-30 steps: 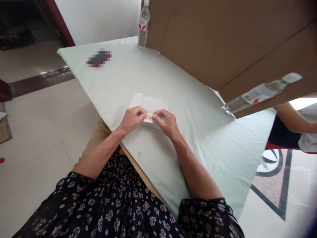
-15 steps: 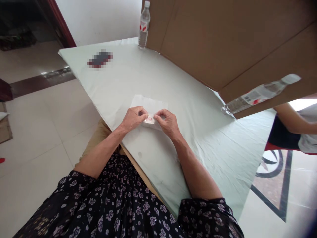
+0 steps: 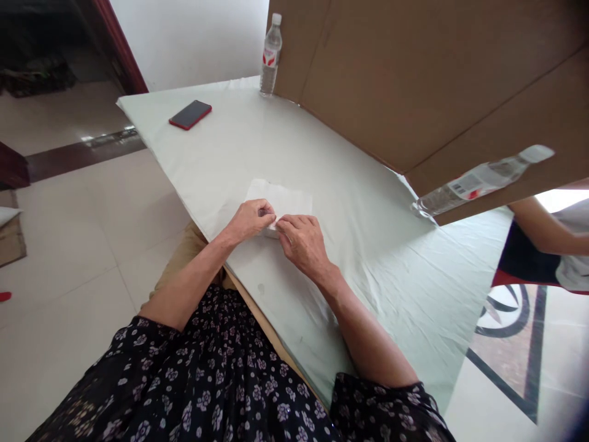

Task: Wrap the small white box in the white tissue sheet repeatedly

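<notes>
A sheet of thin white paper or tissue [image 3: 286,197] lies on the table in front of me. At its near edge is a small, folded-looking white piece, mostly covered by my fingers. My left hand [image 3: 254,218] pinches this white piece between thumb and index finger. My right hand [image 3: 302,240] reaches over it from the right, back of the hand up, with its fingertips bent down against the same piece, close to the left fingertips. Whatever lies under the right fingers is hidden.
On the pale green tablecloth [image 3: 221,153] rests a phone [image 3: 190,115] with a red edge. A water bottle [image 3: 270,58] stands beside a large cardboard panel [image 3: 414,80]; another bottle [image 3: 478,183] is near the panel's right corner. Another person's arm [image 3: 545,224] shows at right.
My right hand has turned over and shifted left onto the white piece, covering its reddish mark. My left hand stays pinched at about the same place.
</notes>
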The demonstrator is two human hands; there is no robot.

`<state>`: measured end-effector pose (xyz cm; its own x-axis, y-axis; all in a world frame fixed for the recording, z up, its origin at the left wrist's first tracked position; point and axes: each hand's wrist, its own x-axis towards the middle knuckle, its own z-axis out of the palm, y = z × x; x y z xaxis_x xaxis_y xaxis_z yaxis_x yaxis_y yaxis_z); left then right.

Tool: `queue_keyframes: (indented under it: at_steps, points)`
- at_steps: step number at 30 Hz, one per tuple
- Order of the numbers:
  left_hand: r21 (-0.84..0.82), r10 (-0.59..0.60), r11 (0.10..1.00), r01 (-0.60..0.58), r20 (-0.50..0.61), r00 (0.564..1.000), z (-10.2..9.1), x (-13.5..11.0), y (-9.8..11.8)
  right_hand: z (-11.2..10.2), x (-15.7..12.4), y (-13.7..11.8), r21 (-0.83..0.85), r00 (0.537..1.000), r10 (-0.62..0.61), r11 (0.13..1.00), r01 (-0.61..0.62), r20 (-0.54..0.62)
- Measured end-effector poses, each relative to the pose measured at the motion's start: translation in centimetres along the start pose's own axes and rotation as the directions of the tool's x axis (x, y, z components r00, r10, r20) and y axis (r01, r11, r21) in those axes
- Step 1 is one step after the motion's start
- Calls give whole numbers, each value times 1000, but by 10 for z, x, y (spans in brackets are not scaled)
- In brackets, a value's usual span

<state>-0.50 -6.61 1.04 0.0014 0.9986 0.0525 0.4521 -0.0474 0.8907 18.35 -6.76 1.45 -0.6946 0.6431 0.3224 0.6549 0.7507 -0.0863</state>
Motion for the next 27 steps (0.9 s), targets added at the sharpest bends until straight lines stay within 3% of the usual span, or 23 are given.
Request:
queue_keyframes:
  at_steps: [7, 14, 19, 23, 27]
  points:
    - [50, -58, 997, 57, 8, 998, -24, -11, -12, 6, 0, -6, -142, 1000, -12, 990, 14, 18]
    - [319, -142, 929, 187, -159, 977, -27, -16, -15, 18, 4, -7, -219, 1000, -9, 976, 3, -27]
    - [391, -228, 865, 315, -254, 940, -36, -27, -19, 20, 3, -5, -209, 998, -19, 978, 7, -56]
    - [342, -285, 872, 350, -226, 932, -37, -26, -16, 21, 3, -5, -204, 997, -18, 979, 4, -70]
    - [195, -408, 886, 421, -104, 907, -31, -16, -9, 22, 3, -5, -203, 996, -26, 979, 8, -85]
